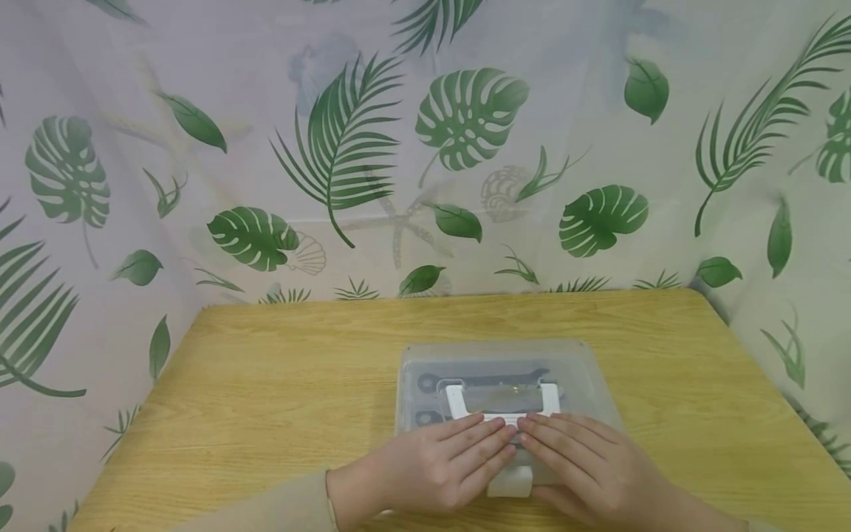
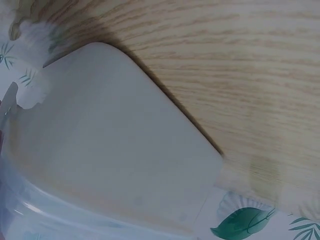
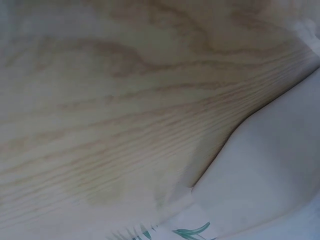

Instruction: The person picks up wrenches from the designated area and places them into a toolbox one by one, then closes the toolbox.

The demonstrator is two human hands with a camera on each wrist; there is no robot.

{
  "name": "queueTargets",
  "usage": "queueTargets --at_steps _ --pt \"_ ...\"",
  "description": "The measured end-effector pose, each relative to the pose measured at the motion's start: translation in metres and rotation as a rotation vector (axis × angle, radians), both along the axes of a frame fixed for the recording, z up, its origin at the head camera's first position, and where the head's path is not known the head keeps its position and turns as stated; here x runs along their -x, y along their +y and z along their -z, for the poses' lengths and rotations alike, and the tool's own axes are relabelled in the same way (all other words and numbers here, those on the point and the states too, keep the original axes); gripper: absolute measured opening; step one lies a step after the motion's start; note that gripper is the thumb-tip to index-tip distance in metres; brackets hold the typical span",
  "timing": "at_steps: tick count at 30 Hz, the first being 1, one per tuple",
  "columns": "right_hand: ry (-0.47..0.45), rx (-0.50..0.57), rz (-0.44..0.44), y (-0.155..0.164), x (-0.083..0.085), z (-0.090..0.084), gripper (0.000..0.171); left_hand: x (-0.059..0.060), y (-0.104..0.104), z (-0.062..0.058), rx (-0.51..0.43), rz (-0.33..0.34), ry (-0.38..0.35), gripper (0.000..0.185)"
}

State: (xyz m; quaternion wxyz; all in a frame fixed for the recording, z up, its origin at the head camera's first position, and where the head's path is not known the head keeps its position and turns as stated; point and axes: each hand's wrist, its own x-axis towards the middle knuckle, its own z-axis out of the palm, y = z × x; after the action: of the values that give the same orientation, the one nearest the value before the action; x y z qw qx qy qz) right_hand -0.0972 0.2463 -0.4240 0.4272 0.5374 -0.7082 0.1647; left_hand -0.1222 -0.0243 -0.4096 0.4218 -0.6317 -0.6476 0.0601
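A translucent plastic box (image 1: 578, 369) with a lid and a white handle (image 1: 459, 399) sits on the wooden table (image 1: 279, 384). Dark tools show dimly through the lid. My left hand (image 1: 445, 462) lies flat on the lid's near part, fingers straight and pointing right. My right hand (image 1: 585, 462) lies flat beside it, fingers pointing left, and the fingertips of both meet at the handle's near bar. A white latch (image 1: 510, 482) shows below the hands at the box's front. The left wrist view shows the frosted lid (image 2: 115, 145) close up; the right wrist view shows a lid corner (image 3: 270, 170).
A leaf-patterned curtain (image 1: 425, 148) closes off the back and both sides of the table. Bare wood lies left, right and behind the box.
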Motion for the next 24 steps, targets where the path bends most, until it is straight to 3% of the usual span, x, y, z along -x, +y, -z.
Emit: queueTargets --at_steps 11,18,24 --pt "-0.002 -0.005 0.084 -0.005 -0.005 0.000 0.049 -0.007 -0.001 0.003 0.001 -0.053 -0.014 0.036" --pt "0.034 0.024 0.090 -0.010 -0.006 0.000 0.047 -0.015 0.004 0.009 -0.070 -0.116 -0.034 0.036" --pt "0.054 0.053 0.092 -0.013 -0.006 0.000 0.046 -0.017 0.009 0.013 -0.132 -0.164 0.000 0.040"
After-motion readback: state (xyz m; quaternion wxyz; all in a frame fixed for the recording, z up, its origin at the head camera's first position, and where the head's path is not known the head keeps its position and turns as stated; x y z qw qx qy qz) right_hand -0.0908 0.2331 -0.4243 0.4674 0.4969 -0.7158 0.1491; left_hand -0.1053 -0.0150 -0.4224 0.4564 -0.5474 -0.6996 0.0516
